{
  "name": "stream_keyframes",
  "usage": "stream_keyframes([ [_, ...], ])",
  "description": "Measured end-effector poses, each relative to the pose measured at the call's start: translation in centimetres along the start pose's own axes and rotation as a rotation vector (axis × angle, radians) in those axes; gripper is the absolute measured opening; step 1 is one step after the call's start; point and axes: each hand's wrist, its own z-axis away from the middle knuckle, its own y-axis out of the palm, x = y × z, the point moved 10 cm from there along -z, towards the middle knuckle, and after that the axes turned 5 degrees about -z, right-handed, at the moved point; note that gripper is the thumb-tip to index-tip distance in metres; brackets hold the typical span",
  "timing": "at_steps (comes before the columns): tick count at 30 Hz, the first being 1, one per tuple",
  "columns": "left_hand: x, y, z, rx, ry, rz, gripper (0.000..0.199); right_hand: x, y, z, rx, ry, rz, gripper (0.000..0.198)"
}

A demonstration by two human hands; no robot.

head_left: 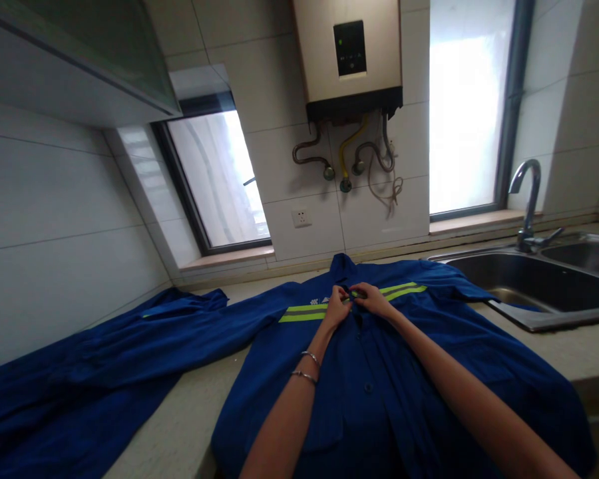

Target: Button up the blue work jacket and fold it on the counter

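Observation:
A blue work jacket (pixel 304 372) with yellow-green stripes lies spread on the counter, front side up, its collar towards the wall. At chest height my left hand (pixel 337 306) pinches one front edge of the jacket. Close beside it, my right hand (pixel 373 301) pinches the facing edge, with the fingertips of both hands almost meeting. Whatever small part lies between the fingers is too small to make out. Lower down, a dark button (pixel 368 387) shows on the front, which hangs partly open.
Another blue garment (pixel 80 372) lies on the counter (pixel 180 426) at the left. A metal sink (pixel 519 279) with a faucet (pixel 529 206) is at the right, one jacket sleeve reaching its rim. A water heater (pixel 352 53) hangs on the tiled wall above a socket (pixel 301 218).

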Motion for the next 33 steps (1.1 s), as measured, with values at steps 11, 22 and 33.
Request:
stream_keyframes([
  [11, -0.2, -0.2, 0.0, -0.013, -0.005, 0.030, 0.031, -1.4, -0.4, -0.3, 0.039, 0.099, -0.080, 0.044],
  [22, -0.1, -0.7, 0.2, -0.058, -0.084, -0.091, 0.015, -0.7, -1.3, -0.2, -0.045, 0.078, -0.073, 0.032],
  [33, 1.3, -0.7, 0.3, -0.072, -0.236, -0.072, 0.018, -0.2, -0.9, 0.2, -0.020, 0.048, -0.050, 0.033],
])
